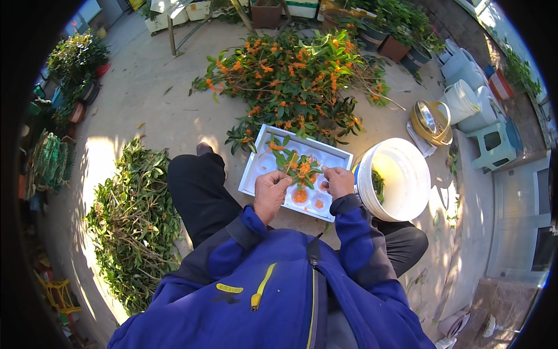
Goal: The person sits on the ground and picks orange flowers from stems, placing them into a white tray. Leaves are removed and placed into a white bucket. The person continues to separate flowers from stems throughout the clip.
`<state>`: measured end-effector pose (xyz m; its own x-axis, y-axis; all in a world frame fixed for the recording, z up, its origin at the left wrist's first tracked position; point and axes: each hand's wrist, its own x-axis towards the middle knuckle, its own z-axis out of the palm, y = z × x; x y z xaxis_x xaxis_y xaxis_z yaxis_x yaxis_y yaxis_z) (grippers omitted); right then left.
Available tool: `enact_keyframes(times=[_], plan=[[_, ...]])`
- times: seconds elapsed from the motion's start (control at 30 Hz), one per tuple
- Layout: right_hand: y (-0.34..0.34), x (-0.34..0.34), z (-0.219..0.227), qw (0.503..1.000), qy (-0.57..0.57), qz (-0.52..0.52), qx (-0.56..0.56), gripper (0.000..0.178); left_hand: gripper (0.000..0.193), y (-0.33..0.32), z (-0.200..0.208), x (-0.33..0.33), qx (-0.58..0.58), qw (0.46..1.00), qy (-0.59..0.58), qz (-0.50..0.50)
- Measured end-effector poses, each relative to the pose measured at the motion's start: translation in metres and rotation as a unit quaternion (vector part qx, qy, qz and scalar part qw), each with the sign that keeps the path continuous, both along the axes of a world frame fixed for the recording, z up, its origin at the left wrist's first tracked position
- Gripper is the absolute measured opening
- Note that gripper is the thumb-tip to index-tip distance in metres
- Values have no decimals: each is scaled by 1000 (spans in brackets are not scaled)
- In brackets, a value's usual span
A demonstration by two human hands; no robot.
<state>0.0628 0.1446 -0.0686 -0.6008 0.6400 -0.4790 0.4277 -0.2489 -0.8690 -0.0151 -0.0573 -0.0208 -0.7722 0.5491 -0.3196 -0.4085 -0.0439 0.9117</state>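
Over a shallow white tray [252, 163] with round hollows, my left hand [271, 196] is closed in a pinch at the near end of a leafy sprig [302, 167] with orange blossoms. Across from it, my right hand [339, 181] has its thumb and fingers pressed together at the sprig's right side; what lies between the fingertips is too small to make out. Loose orange blossoms [300, 196] fill some of the tray's hollows near my hands. Part of the tray floor is hidden by the sprig and my fingers.
Beyond the tray lies a big heap of orange-flowered branches [290, 81]. A white bucket [407, 177] with some leaves inside stands right of the tray. Leafy cut branches [136, 227] lie left. Further right are a yellow basket [444, 135] and a pale green stool [494, 145].
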Motion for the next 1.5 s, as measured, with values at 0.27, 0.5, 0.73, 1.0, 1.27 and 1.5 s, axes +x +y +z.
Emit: enact_keyframes(times=[0.27, 0.5, 0.73, 1.0, 1.27, 1.5], plan=[[-45, 6, 42, 982, 157, 17, -103, 20, 13, 1, -4, 2, 52, 993, -101, 34], [-64, -6, 56, 982, 161, 51, -79, 15, 11, 9, -3, 13, -26, 996, 71, 46], [-63, -2, 48, 979, 181, 95, -28, 16, 16, 0, 6, 8, 34, 988, -147, 1], [-50, 4, 46, 977, 153, 145, 22, 14, 13, -6, 6, -5, 148, 894, -414, -86], [-49, 2, 50, 976, 207, 28, -69, 22, 12, -9, 1, -7, 207, 854, -464, -110], [-37, 2, 62, 930, 192, 80, -302, 27, 15, -5, 20, 0, 79, 968, -217, -94]])
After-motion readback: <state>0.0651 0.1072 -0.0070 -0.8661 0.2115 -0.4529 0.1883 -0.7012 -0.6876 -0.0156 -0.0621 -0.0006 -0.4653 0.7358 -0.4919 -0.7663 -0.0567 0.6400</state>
